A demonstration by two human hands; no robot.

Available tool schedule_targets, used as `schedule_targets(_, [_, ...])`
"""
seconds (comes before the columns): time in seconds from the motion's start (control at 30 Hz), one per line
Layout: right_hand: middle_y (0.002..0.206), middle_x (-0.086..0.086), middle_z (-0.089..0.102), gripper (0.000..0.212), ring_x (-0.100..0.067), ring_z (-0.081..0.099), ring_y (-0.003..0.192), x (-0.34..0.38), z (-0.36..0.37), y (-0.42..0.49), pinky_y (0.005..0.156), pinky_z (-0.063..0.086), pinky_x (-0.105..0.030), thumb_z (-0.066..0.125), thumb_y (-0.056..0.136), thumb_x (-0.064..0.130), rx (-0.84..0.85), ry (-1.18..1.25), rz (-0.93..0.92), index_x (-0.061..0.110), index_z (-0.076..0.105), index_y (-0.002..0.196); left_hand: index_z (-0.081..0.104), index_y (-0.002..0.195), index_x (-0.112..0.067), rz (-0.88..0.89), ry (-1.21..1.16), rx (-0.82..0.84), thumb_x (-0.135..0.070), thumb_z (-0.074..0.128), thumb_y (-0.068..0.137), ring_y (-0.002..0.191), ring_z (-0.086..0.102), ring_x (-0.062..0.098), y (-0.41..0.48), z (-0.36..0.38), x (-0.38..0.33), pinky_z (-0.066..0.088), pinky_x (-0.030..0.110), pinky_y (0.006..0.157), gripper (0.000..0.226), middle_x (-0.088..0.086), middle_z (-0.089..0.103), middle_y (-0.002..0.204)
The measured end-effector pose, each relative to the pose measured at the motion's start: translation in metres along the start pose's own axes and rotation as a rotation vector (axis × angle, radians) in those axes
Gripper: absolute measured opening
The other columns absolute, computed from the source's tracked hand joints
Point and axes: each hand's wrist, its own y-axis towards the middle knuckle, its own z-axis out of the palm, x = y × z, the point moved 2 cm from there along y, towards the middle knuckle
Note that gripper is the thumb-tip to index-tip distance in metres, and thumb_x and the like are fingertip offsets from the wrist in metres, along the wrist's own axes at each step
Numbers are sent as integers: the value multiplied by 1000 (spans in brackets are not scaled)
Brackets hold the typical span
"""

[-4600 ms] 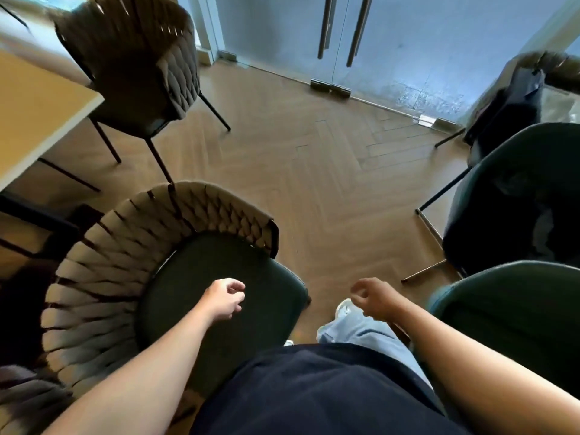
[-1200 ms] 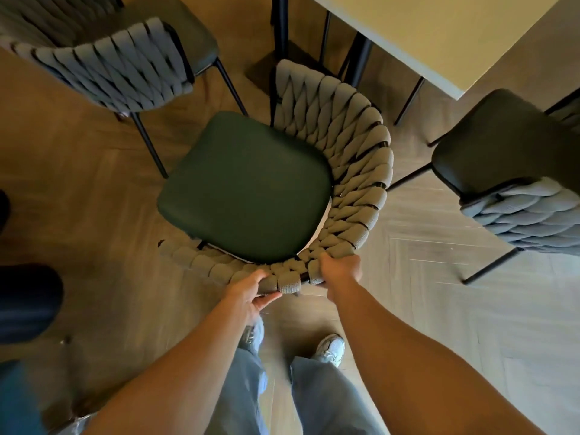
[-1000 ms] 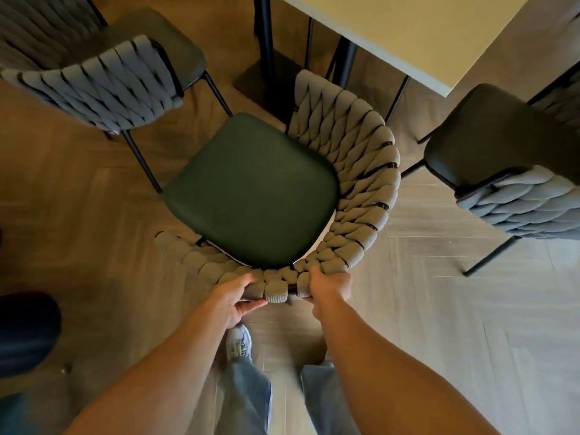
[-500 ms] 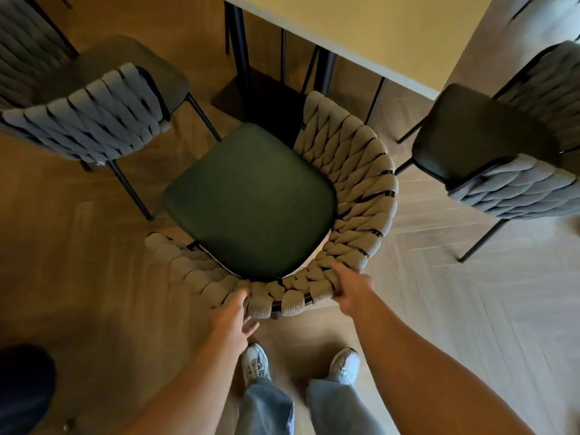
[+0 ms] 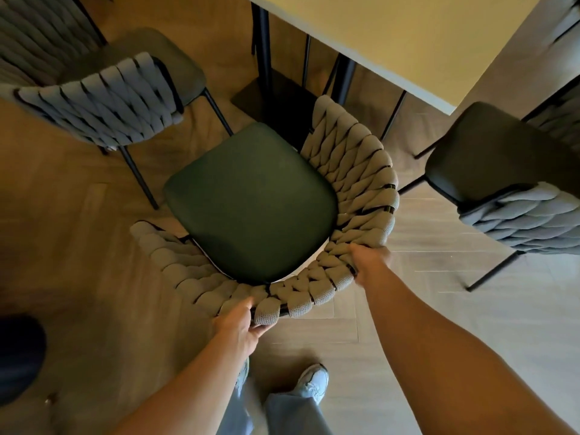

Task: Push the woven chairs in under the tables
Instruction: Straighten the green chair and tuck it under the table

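Note:
A woven chair (image 5: 251, 199) with a dark green seat and a curved beige braided back stands right in front of me, its seat front toward the table's black legs. My left hand (image 5: 240, 324) grips the lower rim of the braided back. My right hand (image 5: 370, 262) grips the back further right. The pale yellow table (image 5: 408, 36) fills the top right, and its near edge is above the chair's far armrest.
A second woven chair (image 5: 103, 92) stands at the upper left, a third (image 5: 518, 189) at the right beside the table corner. The table's black pedestal base (image 5: 273, 98) lies behind the seat. My feet are on the herringbone wood floor below. A dark round object sits at the left edge.
The chair has slid toward the table. My hands have spread apart along the back, the right one moving up the right side. I have stepped forward.

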Motion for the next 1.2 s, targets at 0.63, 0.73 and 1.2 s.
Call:
schedule_targets(0.63, [100,-7,67,46,-29,72,88,-99,60,-99,70,64,-52,90,71,17,-81,292,200,24,55,101,49,119,-2,151,526,26,-2,58,97,121,54,48,0,-60,-161,49,63,97,24,27,53,132])
schedule_targets(0.73, [104,-11,71,54,-33,74,89,-123,88,-122,66,63,-57,89,68,17,-85,385,258,23,58,112,48,133,-1,185,614,34,-1,60,96,124,53,49,7,-68,-196,48,65,98,40,28,50,140])
schedule_targets(1.2, [117,-21,67,31,-40,70,100,-134,122,-165,75,61,-59,79,83,13,-34,545,373,13,55,102,45,137,-15,178,366,54,-5,75,85,122,53,33,10,-92,-193,53,54,95,61,14,54,133])
